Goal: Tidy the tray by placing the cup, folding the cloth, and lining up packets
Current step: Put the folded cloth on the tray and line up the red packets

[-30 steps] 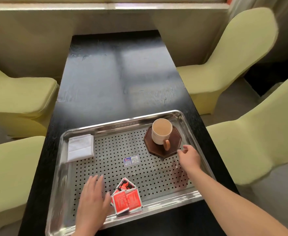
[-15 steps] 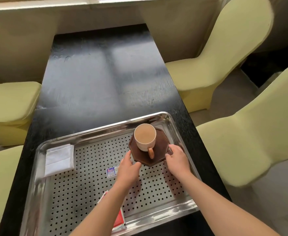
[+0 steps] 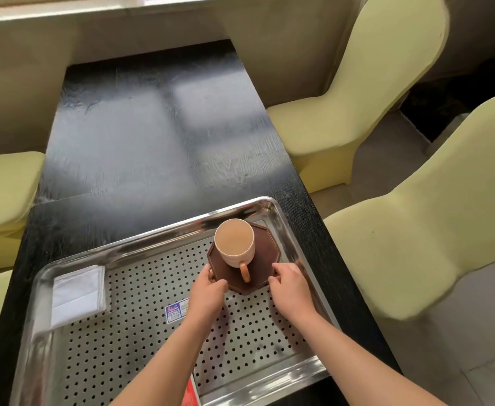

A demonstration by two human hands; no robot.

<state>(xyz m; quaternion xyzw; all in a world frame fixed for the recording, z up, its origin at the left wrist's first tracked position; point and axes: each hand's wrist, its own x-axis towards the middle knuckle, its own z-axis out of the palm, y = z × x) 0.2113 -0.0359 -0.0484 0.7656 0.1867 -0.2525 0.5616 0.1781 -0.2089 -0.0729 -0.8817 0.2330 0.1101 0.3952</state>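
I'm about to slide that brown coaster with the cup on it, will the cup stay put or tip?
Probably stays put if moved slowly: the cup stands upright near the middle of the flat coaster. It looks nearly full, so a jerk could slosh it. The perforated tray may catch the coaster's edge.

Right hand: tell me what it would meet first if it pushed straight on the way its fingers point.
The right hand already touches the brown octagonal coaster; beyond it, probably the cup.
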